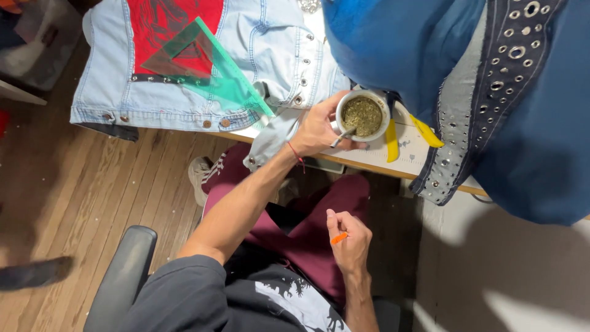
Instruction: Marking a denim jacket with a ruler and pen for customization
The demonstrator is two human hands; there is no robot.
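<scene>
My left hand (314,129) grips a white cup (362,115) by its side at the table edge. The cup is full of green herb leaves with a metal straw sticking out toward my fingers. My right hand (348,238) rests over my lap, fingers closed on a small orange stick-like piece (339,238). I sit in dark red trousers on a chair.
A light denim jacket with a red panel (184,55) lies on the table under a green transparent triangle ruler (209,67). Dark blue studded denim (491,92) covers the table's right side. Yellow-handled scissors (409,135) lie by the cup. Wooden floor and a black chair armrest (123,276) at left.
</scene>
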